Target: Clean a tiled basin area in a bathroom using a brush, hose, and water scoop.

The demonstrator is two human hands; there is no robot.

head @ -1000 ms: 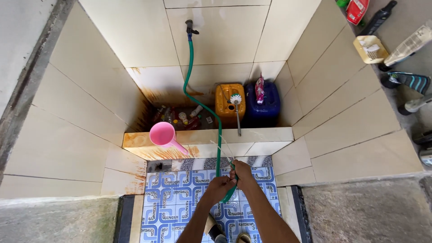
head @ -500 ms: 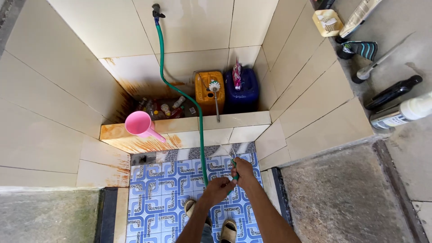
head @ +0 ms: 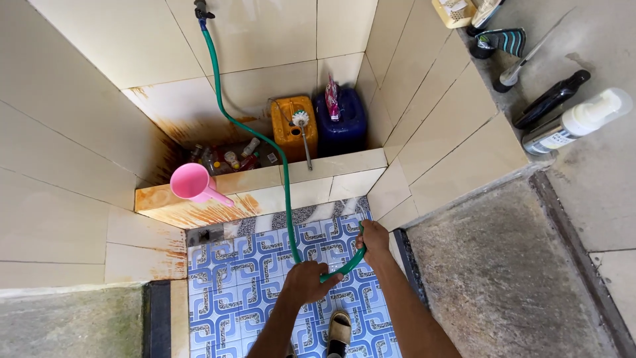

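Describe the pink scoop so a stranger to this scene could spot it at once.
Find the cream-tiled basin wall that crosses above the blue patterned floor. On its rust-stained left end sits the pink scoop, a round cup with a handle pointing right. It is the only pink thing on that ledge.

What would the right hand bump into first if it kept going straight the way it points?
Probably the low tiled ledge ahead. The right hand, gripping the green hose, points up-frame toward it, with only patterned floor between. Depth is hard to judge.
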